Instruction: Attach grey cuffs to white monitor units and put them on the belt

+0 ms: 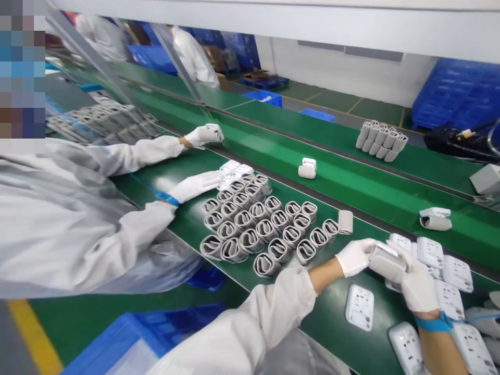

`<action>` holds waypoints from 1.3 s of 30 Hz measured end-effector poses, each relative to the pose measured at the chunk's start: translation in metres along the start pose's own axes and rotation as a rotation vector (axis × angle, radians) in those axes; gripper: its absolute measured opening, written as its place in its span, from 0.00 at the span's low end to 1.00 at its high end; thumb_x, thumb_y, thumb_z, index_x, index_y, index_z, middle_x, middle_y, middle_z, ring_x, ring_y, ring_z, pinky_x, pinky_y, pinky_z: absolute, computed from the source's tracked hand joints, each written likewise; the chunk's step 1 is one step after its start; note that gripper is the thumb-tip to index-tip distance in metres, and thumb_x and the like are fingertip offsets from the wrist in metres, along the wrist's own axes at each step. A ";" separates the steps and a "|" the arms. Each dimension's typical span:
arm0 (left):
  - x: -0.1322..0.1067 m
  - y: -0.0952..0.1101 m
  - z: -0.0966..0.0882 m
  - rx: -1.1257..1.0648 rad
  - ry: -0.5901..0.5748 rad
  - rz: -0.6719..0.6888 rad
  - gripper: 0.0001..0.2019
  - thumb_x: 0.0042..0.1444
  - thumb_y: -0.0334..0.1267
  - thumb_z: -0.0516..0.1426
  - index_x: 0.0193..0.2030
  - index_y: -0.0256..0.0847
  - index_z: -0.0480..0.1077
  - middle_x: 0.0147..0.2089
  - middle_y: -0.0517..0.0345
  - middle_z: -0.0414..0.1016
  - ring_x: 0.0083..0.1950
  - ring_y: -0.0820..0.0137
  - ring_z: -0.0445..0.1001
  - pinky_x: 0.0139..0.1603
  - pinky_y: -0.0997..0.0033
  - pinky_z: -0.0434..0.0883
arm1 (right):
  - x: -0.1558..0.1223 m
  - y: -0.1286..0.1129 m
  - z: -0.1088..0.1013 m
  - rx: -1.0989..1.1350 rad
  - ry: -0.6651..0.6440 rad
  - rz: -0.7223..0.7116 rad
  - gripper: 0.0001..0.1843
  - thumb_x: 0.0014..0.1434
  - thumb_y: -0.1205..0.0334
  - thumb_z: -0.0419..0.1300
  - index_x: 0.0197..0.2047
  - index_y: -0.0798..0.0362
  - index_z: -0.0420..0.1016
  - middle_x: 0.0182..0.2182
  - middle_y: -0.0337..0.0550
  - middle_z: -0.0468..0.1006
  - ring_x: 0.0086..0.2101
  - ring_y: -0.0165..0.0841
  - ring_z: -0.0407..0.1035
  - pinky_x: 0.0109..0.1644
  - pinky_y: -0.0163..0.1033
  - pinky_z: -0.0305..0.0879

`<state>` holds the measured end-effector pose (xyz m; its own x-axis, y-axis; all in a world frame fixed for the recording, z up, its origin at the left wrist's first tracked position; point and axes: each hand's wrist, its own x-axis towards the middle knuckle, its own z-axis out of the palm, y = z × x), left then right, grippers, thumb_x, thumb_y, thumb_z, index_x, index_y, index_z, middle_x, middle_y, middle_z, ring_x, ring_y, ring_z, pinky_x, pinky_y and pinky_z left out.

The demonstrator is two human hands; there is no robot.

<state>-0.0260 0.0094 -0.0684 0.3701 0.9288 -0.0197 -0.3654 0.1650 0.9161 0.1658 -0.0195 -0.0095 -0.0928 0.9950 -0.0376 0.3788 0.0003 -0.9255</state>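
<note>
My left hand [354, 256] and my right hand [417, 284], both in white gloves, are closed together on one white device with a grey rolled cuff [386, 260] above the green work surface [336, 312]. A blue wrist strap [435, 323] circles my right wrist. To the left of my hands lie several grey rolled cuffs [258, 224] packed in rows. White device bodies [445, 265] lie flat beside my right hand, and one more white device body [360, 307] lies just below my hands.
A co-worker in a white gown at left has one gloved hand [197, 186] by the cuff rows and the other [203, 135] on a device farther back. Finished units [307, 168], [435, 219] ride the green conveyor. Another cuff cluster [380, 139] sits on the far belt. Blue crates [457, 94] stand behind.
</note>
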 end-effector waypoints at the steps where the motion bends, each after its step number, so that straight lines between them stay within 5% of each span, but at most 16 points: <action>1: 0.000 0.001 0.000 -0.018 0.002 0.000 0.22 0.50 0.33 0.72 0.54 0.35 0.80 0.56 0.40 0.84 0.63 0.47 0.80 0.72 0.46 0.70 | 0.000 -0.002 0.000 0.005 -0.003 0.020 0.44 0.44 0.61 0.69 0.68 0.53 0.78 0.61 0.51 0.82 0.61 0.55 0.76 0.66 0.52 0.76; 7: -0.004 0.010 0.006 -0.099 0.016 0.026 0.25 0.51 0.44 0.75 0.53 0.34 0.81 0.57 0.39 0.84 0.63 0.45 0.80 0.71 0.46 0.70 | -0.001 -0.006 0.005 0.088 0.025 0.122 0.44 0.47 0.62 0.68 0.70 0.54 0.76 0.60 0.52 0.82 0.56 0.52 0.79 0.61 0.51 0.80; 14: -0.003 0.015 0.004 -0.112 0.023 0.013 0.31 0.45 0.49 0.79 0.52 0.35 0.81 0.56 0.39 0.85 0.63 0.46 0.79 0.72 0.47 0.68 | 0.002 0.000 0.007 0.188 0.014 0.042 0.37 0.52 0.57 0.71 0.66 0.52 0.79 0.61 0.51 0.81 0.60 0.49 0.76 0.71 0.52 0.70; 21: -0.004 0.012 -0.001 -0.071 0.021 0.030 0.33 0.47 0.57 0.77 0.53 0.36 0.80 0.58 0.39 0.84 0.64 0.47 0.79 0.73 0.47 0.67 | -0.001 0.002 0.007 0.227 -0.064 0.116 0.44 0.51 0.60 0.67 0.73 0.50 0.73 0.65 0.51 0.78 0.55 0.48 0.79 0.45 0.42 0.84; 27: -0.006 0.012 -0.003 0.001 0.038 0.022 0.34 0.49 0.59 0.75 0.54 0.36 0.80 0.59 0.39 0.83 0.64 0.46 0.79 0.73 0.46 0.67 | -0.002 0.002 0.010 0.271 -0.043 0.070 0.40 0.54 0.58 0.68 0.71 0.50 0.75 0.62 0.51 0.80 0.54 0.46 0.78 0.51 0.43 0.82; 33: -0.006 0.014 -0.004 0.018 0.009 0.032 0.34 0.51 0.61 0.74 0.55 0.36 0.79 0.59 0.39 0.83 0.65 0.46 0.78 0.74 0.46 0.66 | -0.005 0.002 0.010 0.272 -0.059 0.134 0.44 0.52 0.60 0.65 0.74 0.49 0.72 0.62 0.50 0.80 0.48 0.42 0.80 0.35 0.34 0.79; 39: -0.004 0.014 -0.008 0.023 -0.002 0.022 0.34 0.48 0.60 0.76 0.53 0.37 0.80 0.58 0.42 0.83 0.65 0.47 0.78 0.74 0.48 0.66 | -0.003 0.003 0.011 0.199 -0.030 0.064 0.38 0.54 0.59 0.67 0.69 0.50 0.77 0.64 0.49 0.79 0.61 0.48 0.75 0.58 0.45 0.80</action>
<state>-0.0400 0.0106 -0.0585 0.3642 0.9313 0.0014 -0.3534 0.1369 0.9254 0.1573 -0.0237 -0.0158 -0.1034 0.9889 -0.1070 0.1954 -0.0853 -0.9770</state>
